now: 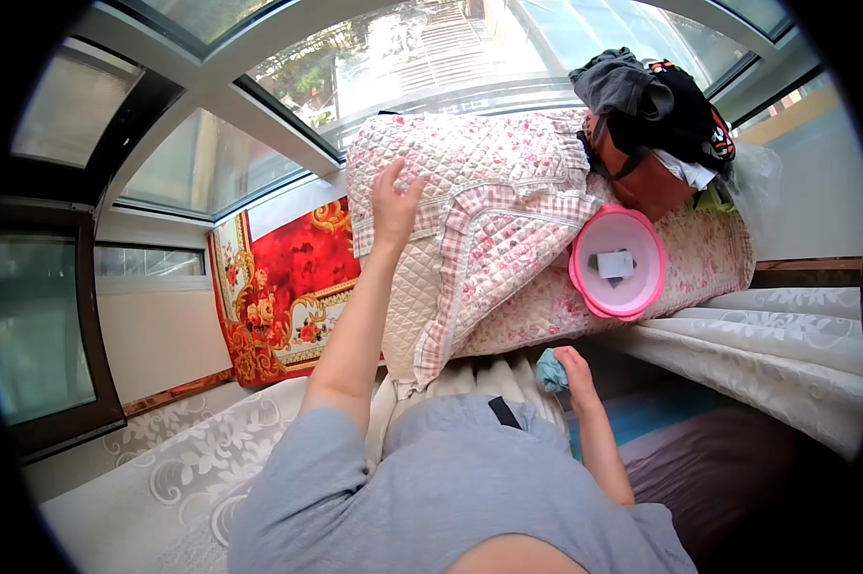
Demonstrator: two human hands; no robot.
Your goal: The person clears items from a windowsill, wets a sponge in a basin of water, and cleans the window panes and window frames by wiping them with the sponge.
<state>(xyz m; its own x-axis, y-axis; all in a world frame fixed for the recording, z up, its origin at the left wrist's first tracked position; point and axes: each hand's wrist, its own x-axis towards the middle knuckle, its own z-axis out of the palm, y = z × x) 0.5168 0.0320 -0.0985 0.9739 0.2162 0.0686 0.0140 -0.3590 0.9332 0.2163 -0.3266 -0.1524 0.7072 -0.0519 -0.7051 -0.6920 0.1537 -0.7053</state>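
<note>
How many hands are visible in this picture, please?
2: the left hand, open over the quilted floral bedcover, and the right hand, holding a crumpled pale blue cloth near the pink basin.

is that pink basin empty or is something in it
Not empty: the pink basin has a small white item lying inside. Whether there's water, I can't tell.

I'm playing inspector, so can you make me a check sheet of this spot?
Surface: floral quilt, folded and uneven; red patterned blanket beside it.
Job's things: blue-green cloth, bunched up; pink basin with a small whitish item inside.
Clutter: brown bag with dark clothes piled on top.
Grippers: bare hands; left hand open at the quilt, contact unclear; right hand holds the cloth.
Cables: nothing seen.
Surroundings: windows, pale curtain.
</note>
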